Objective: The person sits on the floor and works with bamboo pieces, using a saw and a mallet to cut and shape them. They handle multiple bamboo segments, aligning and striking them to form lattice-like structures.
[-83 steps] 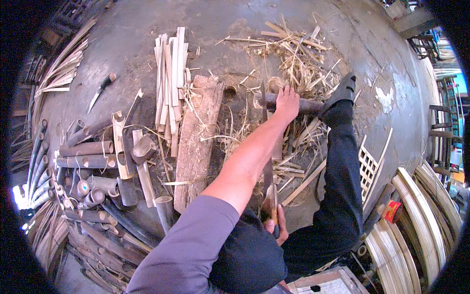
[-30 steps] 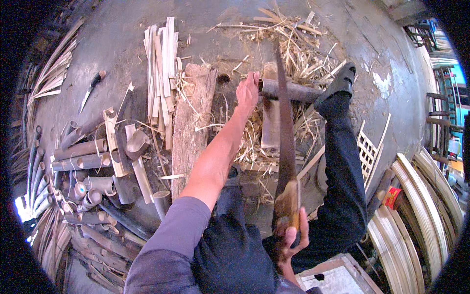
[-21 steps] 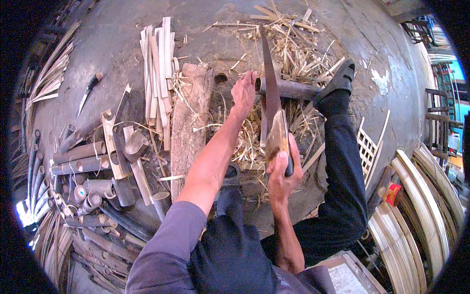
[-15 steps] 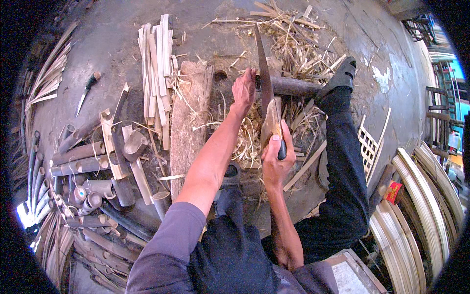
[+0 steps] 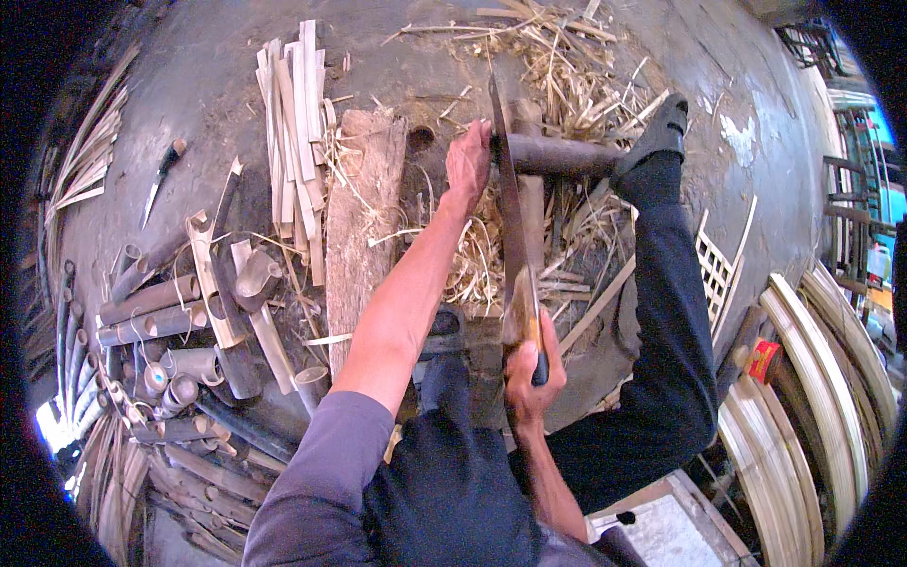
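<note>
My right hand (image 5: pixel 536 380) is wrapped round the wooden handle of a handsaw (image 5: pixel 511 203). Its long blade points away from me and crosses a dark bamboo pole (image 5: pixel 567 156) near the pole's left end. Just left of the blade, my left hand (image 5: pixel 469 170) is closed on that end of the bamboo pole, its fingers partly hidden. The pole lies crosswise over a wooden support (image 5: pixel 532 203). At its right end my sandalled foot (image 5: pixel 654 146) rests against it. Whether the teeth have cut in cannot be made out.
A rough thick plank (image 5: pixel 364 198) lies left of my left arm, beside pale bamboo slats (image 5: pixel 295 142). A knife (image 5: pixel 161 180) is on the floor farther left. Cut bamboo tubes (image 5: pixel 156 321) pile up at left, shavings (image 5: pixel 586 76) at the back, bundled strips (image 5: pixel 817 369) at right.
My right hand has drawn the saw back toward me, its handle now nearer my body. My left hand keeps its grip on the bamboo pole, and the view has shifted slightly.
</note>
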Available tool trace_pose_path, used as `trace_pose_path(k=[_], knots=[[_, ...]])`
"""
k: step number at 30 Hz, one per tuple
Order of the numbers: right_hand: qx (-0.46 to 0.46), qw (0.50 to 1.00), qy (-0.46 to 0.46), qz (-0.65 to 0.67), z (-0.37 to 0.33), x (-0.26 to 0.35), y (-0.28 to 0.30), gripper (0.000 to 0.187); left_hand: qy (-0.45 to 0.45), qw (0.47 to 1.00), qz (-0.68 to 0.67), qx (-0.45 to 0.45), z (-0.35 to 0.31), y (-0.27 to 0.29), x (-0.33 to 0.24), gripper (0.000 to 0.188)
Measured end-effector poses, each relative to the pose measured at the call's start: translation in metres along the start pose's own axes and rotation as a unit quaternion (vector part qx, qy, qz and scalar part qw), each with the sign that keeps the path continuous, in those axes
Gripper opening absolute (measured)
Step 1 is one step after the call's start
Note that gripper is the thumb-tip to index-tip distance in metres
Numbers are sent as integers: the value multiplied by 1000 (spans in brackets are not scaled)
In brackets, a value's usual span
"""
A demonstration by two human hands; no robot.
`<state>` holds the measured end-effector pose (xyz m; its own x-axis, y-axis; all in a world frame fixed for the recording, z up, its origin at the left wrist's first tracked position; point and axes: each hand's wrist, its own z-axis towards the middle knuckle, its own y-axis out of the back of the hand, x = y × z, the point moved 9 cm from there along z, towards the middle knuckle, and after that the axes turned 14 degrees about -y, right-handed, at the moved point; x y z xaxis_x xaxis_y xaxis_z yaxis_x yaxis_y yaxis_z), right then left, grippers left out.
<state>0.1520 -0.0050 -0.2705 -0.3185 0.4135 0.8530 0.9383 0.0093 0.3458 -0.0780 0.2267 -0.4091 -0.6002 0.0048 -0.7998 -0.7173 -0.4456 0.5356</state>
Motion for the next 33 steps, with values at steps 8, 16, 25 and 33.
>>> trace_pose_path(k=[8, 16, 25, 33], knots=[[-18, 1000, 21, -11, 70, 24, -24, 41, 29, 999, 19, 22, -9, -6, -5, 33], [-1, 999, -36, -39, 12, 10, 5, 42, 32, 999, 36, 14, 1, 6, -1, 34], [-25, 998, 27, -42, -6, -3, 20, 42, 30, 999, 33, -12, -1, -1, -10, 34], [5, 999, 4, -31, 30, 1, -10, 43, 52, 998, 15, 9, 2, 6, 6, 32]])
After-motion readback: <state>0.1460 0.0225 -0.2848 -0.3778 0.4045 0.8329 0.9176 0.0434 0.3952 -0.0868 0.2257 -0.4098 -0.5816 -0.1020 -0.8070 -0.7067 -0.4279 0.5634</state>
